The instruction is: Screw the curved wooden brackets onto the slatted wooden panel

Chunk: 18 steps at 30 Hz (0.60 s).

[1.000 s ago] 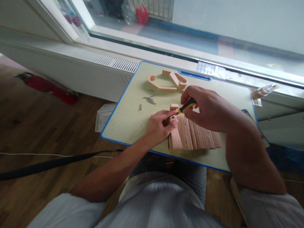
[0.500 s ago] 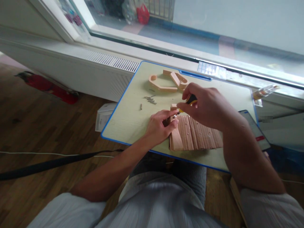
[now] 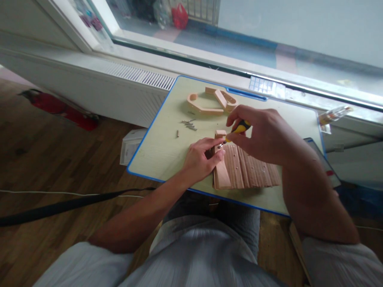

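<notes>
My right hand (image 3: 260,133) is closed round a yellow and black screwdriver (image 3: 241,127), which slants down to the left. Its tip meets a small metal screw (image 3: 220,146) at a pale wooden strip (image 3: 222,175). My left hand (image 3: 202,157) rests on that strip, thumb and forefinger pinched about the screw; the finger contact is partly hidden. The strip lies along the left edge of a ridged brown wooden panel (image 3: 243,169) with several screw holes or heads. Its far end is a pale rounded block. All of this is on a light-topped table (image 3: 158,151) with a blue rim.
Several loose screws (image 3: 189,124) lie left of the panel. Curved wooden pieces (image 3: 206,111) sit farther back. A tablet or phone (image 3: 323,159) is by my right forearm. Beyond are a radiator (image 3: 140,75), a window and a clear packet (image 3: 266,87) on the sill; a red fire extinguisher (image 3: 60,107) stands left.
The screwdriver handle has turned in my right fingers, showing more yellow, and that hand has shifted slightly. My left hand and the wooden panel stay in place.
</notes>
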Each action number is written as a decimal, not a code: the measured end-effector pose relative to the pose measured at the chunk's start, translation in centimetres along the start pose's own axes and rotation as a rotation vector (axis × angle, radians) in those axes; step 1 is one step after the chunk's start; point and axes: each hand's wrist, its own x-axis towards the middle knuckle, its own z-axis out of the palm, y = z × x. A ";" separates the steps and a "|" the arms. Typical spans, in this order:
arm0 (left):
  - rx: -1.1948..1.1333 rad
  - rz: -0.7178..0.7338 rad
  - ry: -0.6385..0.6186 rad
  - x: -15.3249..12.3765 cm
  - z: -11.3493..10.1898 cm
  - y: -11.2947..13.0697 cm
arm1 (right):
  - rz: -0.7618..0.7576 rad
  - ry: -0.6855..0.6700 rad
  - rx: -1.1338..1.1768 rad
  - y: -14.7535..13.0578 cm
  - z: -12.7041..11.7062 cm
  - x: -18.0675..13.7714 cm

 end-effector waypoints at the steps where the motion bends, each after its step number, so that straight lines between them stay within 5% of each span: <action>1: 0.004 -0.003 0.003 0.0 0.0 0.0 | 0.036 0.032 -0.016 0.0 0.2 0.1; 7: -0.003 -0.014 0.016 -0.1 0.1 -0.1 | 0.145 0.039 -0.067 0.4 0.7 0.4; 13: -0.015 0.004 0.011 0.0 0.0 -0.3 | -0.029 -0.112 0.036 0.8 -0.5 -0.1; 18: -0.023 0.008 0.000 0.0 -0.1 -0.1 | -0.057 -0.074 0.062 0.6 -0.6 -0.1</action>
